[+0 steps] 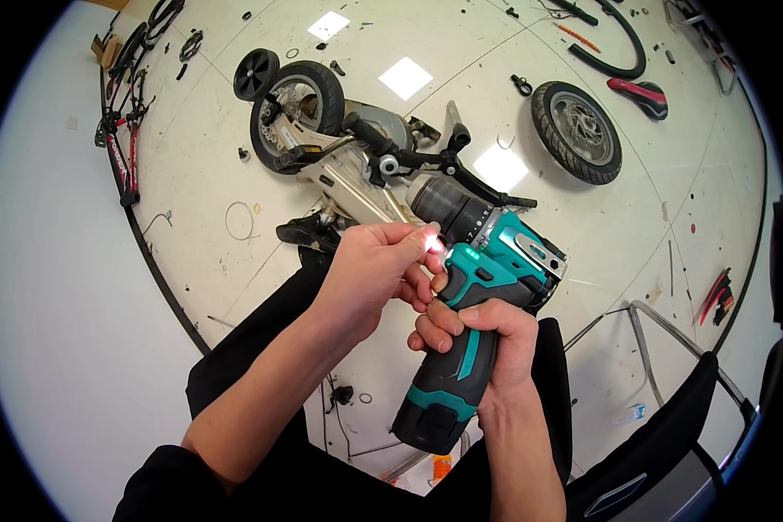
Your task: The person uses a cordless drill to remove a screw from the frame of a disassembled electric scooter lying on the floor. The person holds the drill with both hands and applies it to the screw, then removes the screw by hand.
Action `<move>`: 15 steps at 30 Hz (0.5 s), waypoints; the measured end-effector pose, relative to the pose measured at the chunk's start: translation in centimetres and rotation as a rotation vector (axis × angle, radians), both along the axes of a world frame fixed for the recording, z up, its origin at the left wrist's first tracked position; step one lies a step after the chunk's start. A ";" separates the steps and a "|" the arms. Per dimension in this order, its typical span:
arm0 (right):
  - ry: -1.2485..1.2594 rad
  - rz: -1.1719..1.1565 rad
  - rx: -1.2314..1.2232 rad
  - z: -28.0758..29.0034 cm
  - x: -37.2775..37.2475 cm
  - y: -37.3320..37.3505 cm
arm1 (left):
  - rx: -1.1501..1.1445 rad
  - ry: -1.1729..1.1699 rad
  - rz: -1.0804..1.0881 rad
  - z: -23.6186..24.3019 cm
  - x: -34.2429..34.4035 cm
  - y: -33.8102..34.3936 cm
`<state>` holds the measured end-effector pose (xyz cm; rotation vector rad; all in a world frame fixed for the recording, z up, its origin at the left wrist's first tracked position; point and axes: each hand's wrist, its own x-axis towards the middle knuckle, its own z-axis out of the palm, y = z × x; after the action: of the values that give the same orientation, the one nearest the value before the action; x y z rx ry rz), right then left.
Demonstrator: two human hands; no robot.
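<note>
My right hand (487,344) is wrapped round the grip of a teal and black cordless drill (474,278), its index finger up by the trigger. The chuck points up and to the left, and small green lights glow on the drill's body. My left hand (383,270) is closed in a pinch just left of the drill, below the chuck, its fingertips lit by the drill's lamp. What that pinch holds, if anything, I cannot make out. Beyond the drill lies a small silver bike frame (357,183) with a black-tyred wheel (309,100) and black handlebar parts.
A loose wheel with a brake disc (576,132) lies at the far right, near a red and black saddle (639,97) and a tyre piece (618,52). Red frames (130,157) lean by the left wall. Small parts litter the tiled floor. A metal-framed chair (644,348) stands at right.
</note>
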<state>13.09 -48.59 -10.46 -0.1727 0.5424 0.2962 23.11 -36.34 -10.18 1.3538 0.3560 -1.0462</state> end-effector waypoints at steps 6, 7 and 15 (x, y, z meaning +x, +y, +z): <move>0.000 0.002 -0.005 0.0 0.0 0.0 | -0.003 -0.004 0.004 0.0 0.0 0.0; -0.013 -0.005 -0.008 0.0 0.0 0.0 | -0.002 -0.005 0.005 0.0 0.0 0.0; -0.009 -0.009 0.010 -0.1 0.0 0.0 | 0.012 -0.001 0.007 0.0 -0.1 -0.1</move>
<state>13.12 -48.57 -10.59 -0.1616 0.5324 0.2892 23.04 -36.41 -10.17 1.3627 0.3664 -1.0388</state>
